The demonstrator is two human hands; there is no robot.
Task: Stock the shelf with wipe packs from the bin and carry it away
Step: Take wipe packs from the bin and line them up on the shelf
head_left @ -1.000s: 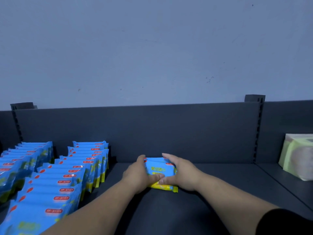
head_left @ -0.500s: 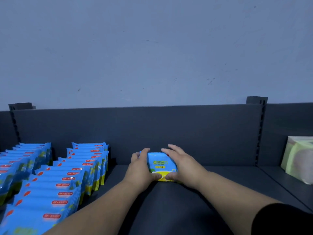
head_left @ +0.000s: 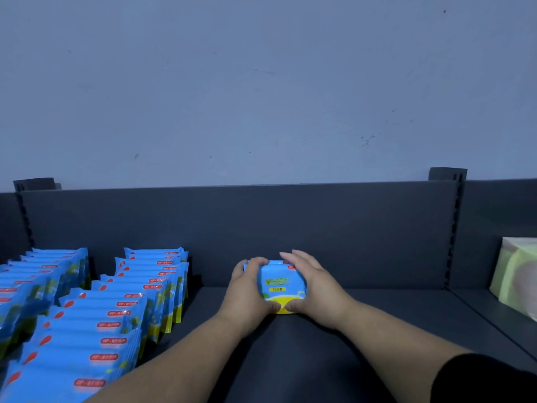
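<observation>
— What is the shelf (head_left: 363, 321) made of, by the look of it?
— Dark grey sheet metal with a matt, smooth painted finish; the back panel (head_left: 232, 228) looks the same.

— And the wipe pack (head_left: 280, 286)?
— Thin plastic film, blue and yellow, slightly glossy. The rows of packs (head_left: 96, 315) on the left are the same film, shiny, with crinkled sealed edges.

— The wall (head_left: 261, 82)?
— Painted, matt, with small scuffs and specks.

— The pale green bundle (head_left: 517, 280) on the right?
— It seems wrapped in clear, faintly shiny plastic; its contents are too blurred to tell.
</observation>
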